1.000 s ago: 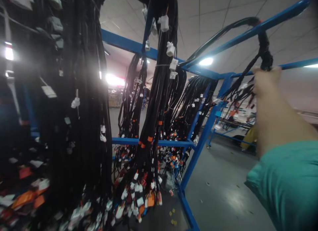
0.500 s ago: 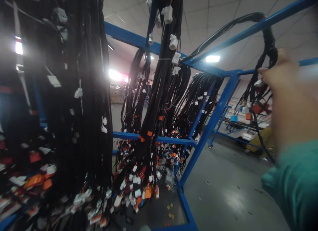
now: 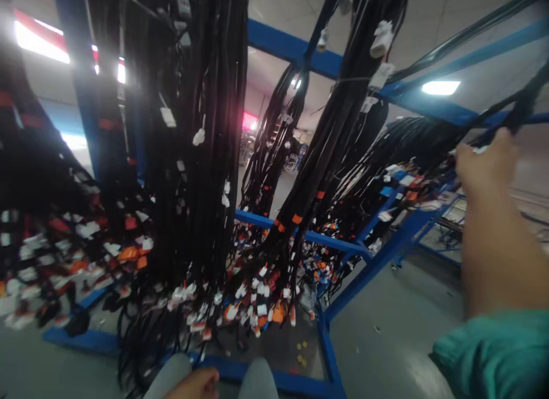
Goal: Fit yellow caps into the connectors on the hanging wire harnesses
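Now, on your left, a thick curtain of long black wires with little white plastic plugs (image 3: 193, 130) hangs down. Below it, your left hand (image 3: 195, 386) is down low by your knee (image 3: 259, 382), fingers curled; I can't tell if it pinches anything. In the middle hangs a slanting black bunch with orange tape bands (image 3: 319, 147), then a blue painted metal post (image 3: 369, 276). Near the post, red, white and blue plastic plugs (image 3: 409, 184) poke out from a loose black wire bundle (image 3: 521, 107), up high. Your right hand (image 3: 489, 162) is wrapped around that bundle. You seem to be guiding it along the rack; this calls for a firm squeeze so no plug snags. Half a second ago, the plugs dangled under your right hand; now they point left, and your left hand shows.
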The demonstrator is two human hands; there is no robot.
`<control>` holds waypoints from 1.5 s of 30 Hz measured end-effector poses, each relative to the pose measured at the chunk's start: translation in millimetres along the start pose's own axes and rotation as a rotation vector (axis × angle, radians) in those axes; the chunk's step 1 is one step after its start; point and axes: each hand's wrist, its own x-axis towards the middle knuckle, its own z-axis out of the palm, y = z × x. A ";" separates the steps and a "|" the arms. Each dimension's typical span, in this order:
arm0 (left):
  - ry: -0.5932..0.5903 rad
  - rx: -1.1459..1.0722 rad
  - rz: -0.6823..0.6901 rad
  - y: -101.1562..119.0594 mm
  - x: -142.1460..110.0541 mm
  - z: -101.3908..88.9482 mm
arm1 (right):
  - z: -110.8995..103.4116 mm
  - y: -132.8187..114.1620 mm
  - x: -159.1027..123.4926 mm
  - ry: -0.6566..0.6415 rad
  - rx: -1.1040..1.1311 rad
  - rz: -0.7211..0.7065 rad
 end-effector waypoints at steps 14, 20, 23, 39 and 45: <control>-0.062 0.144 -0.004 -2.8 -27.2 23.3 | -2.3 -79.1 -423.9 -0.813 0.909 0.069; -0.088 0.152 -0.012 -1.3 -32.8 28.7 | -14.5 -83.2 -409.8 -0.786 0.836 -0.009; -0.088 0.166 -0.024 -7.1 -32.4 36.5 | -30.1 -78.5 -405.0 -0.821 0.849 0.024; -0.110 0.172 -0.056 -24.0 -57.1 46.8 | -99.4 -42.6 -398.2 -1.176 1.383 0.556; -0.122 0.166 -0.008 -19.1 -57.2 45.0 | -111.4 -65.8 -397.4 -1.095 1.414 0.536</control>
